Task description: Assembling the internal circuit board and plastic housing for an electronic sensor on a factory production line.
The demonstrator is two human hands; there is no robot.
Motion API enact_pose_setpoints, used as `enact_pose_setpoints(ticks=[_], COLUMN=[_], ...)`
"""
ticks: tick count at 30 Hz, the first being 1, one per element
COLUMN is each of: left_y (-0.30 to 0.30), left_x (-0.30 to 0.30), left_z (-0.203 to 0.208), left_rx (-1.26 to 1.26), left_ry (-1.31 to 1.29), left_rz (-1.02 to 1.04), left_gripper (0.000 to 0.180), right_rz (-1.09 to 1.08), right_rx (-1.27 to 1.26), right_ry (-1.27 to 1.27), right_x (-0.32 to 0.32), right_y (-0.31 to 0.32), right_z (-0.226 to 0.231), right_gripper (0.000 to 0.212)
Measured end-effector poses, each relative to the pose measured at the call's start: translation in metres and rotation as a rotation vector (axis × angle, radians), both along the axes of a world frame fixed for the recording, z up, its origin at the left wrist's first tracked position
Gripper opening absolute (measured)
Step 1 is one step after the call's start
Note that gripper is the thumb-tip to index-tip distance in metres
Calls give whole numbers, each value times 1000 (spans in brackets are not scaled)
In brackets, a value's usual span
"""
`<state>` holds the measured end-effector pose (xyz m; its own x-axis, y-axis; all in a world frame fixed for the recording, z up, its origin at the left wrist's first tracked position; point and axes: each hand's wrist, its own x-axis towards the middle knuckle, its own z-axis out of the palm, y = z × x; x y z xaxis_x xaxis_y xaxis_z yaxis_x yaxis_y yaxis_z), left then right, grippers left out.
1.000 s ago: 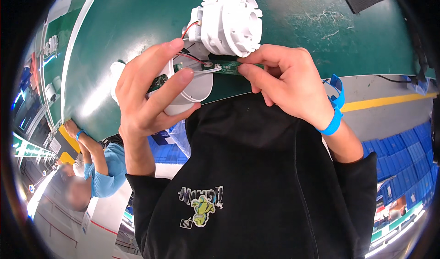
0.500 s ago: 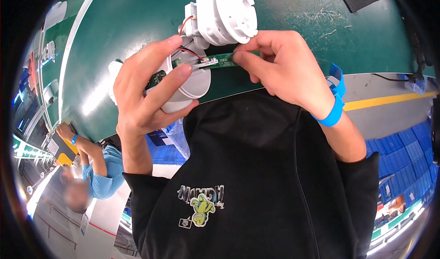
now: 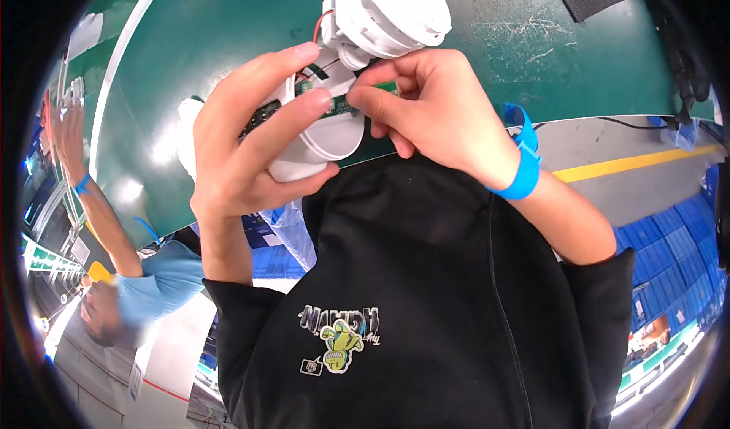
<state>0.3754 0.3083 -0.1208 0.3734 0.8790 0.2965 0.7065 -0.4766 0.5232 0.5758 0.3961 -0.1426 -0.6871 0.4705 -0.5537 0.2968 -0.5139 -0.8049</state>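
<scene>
A white rounded plastic housing (image 3: 340, 142) is gripped in my left hand (image 3: 232, 151), whose fingers wrap its left side. Between thumb and fingertips, my right hand (image 3: 449, 117) pinches a narrow green circuit board (image 3: 342, 107) at the housing's open side. The board's left part reaches in behind my left fingers, which partly hide it. Just beyond the hands lies a white round plastic assembly (image 3: 395, 11) with a notched rim. A red wire (image 3: 317, 29) runs between this assembly and the housing.
The green worktop (image 3: 517, 87) carries a black strap (image 3: 604, 0) at the far right. Another white part (image 3: 188, 136) shows behind my left hand. At the left, a co-worker in a light blue shirt (image 3: 171, 281) reaches an arm along the bench. Blue bins (image 3: 669, 254) stand low at the right.
My right hand has moved left with the circuit board, bringing it farther into the housing. The round assembly has shifted slightly right. The co-worker's arm now stretches farther away.
</scene>
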Motion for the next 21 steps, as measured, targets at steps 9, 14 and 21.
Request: enact_pose_setpoints(ticks=[9, 14, 21], left_y=[10, 20, 36], left_x=[103, 123, 98], left_z=[-1, -7, -1], left_rx=[142, 422, 269], left_ry=[-145, -403, -291], left_rz=[65, 194, 303], left_gripper=[85, 49, 71], right_rz=[-128, -136, -19], right_rx=[-270, -392, -333], right_ry=[180, 169, 290], right_x=[110, 103, 92], right_y=[9, 19, 24], right_z=[5, 24, -2], right_gripper=[43, 41, 34])
